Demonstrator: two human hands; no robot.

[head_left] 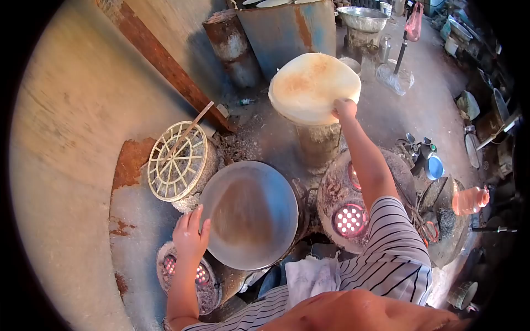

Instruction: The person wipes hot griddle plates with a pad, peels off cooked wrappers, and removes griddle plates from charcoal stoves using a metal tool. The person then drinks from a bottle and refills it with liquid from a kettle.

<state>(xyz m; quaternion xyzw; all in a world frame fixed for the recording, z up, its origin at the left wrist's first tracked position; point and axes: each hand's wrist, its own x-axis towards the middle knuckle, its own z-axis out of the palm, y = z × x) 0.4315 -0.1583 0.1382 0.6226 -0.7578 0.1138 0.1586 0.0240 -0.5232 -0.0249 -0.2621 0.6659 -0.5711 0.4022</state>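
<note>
Bare skin of the person (pixel 359 310) fills the bottom edge of the frame, closest of all, with the striped shirt (pixel 395 265) and a white cloth (pixel 312 278) just beyond it. From where I stand, the worry is heat: at right of centre a perforated burner (pixel 350 220) glows beside the sleeve, and at lower left a second burner (pixel 203 274) glows near the left forearm, so a dipped elbow or a loose fold of fabric could well get scorched. The left hand (pixel 190 236) is spread and grasps nothing, at the left rim of the wide round pan (pixel 248 215); I can't tell whether it touches the metal, but if the pan is hot, a careless shift might burn those fingers. The right hand (pixel 345 109) is closed at the edge of the stack of round flatbreads (pixel 312 83) in the upper middle of the frame, seemingly pinching the rim, though its fingertips are hidden from me. The stack lies mostly to the left of that fist, up and right of the pan, overhanging its narrow pedestal (pixel 319 144); a one-sided tug could tear a thin sheet or tip the whole pile over.
</note>
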